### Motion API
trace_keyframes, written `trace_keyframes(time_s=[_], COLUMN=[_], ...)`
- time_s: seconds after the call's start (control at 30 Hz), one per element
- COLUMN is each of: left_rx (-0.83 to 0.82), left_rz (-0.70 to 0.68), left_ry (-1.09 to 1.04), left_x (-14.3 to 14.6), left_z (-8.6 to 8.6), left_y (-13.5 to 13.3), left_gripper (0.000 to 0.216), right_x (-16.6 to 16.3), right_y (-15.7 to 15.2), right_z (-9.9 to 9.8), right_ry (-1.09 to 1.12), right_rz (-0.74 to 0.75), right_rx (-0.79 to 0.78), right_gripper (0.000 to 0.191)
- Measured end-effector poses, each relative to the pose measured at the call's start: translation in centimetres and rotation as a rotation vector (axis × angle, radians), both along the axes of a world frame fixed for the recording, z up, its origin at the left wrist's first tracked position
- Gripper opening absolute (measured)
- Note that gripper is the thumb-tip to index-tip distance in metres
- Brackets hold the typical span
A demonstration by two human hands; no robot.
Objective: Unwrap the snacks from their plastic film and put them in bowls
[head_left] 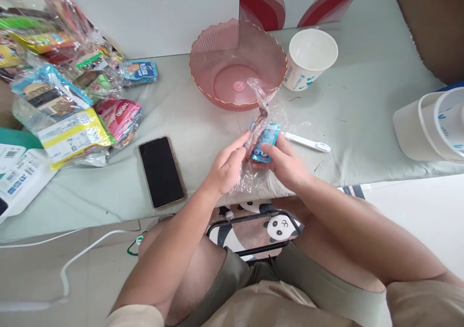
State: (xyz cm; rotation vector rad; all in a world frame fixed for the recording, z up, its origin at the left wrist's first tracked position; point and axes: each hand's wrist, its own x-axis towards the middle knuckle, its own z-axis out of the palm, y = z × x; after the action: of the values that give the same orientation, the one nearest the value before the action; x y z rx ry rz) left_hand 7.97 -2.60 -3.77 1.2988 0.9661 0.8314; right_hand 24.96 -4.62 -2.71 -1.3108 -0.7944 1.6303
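Near the table's front edge, my right hand [287, 163] pinches a small blue printed packet [268, 136], thumb on its face. My left hand [229, 165] is closed on a crumpled clear plastic bag [250, 179], which bunches beside the packet and trails up toward the bowl. What the bag holds is hard to make out. Just beyond both hands stands a pink ribbed bowl [206, 76] with a wavy gold rim; nothing shows on its bottom. A white plastic stick-like tool [308, 142] lies on the cloth, right of my right hand.
A white paper cup [313, 51] stands right of the bowl, before a white-and-red carton [268, 8]. Packaged snacks [79, 129] pile up at the left. A phone [162, 172] lies left of my hands. A white bin [409, 124] is at the right edge.
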Motion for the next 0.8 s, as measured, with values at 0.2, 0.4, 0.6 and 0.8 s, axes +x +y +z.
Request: trace_keyframes(time_s=[0.2,0.4,0.6,0.8], left_rx=[0.133,0.262,0.187,0.024], left_rz=[-0.037,-0.096,-0.062,-0.025], left_ry=[0.197,0.259,0.064,-0.145], left_x=[0.4,0.3,-0.3,0.1], left_z=[1.3,0.6,1.2,1.7], left_y=[-0.6,-1.3,-0.8,-0.6], left_gripper=[0.061,0.08,0.058,0.051], right_x=[-1.1,-1.6,-1.6,-1.5], right_y=[0.0,0.2,0.2,0.1], right_z=[0.1,-0.2,0.2,0.8], right_ry=[0.007,-0.025,0.066,0.215], right_rz=[-0.057,-0.155,-0.145,-0.124], right_rx=[0.037,0.102,0.048,0.014], right_gripper=[0.056,0.059,0.06,0.058])
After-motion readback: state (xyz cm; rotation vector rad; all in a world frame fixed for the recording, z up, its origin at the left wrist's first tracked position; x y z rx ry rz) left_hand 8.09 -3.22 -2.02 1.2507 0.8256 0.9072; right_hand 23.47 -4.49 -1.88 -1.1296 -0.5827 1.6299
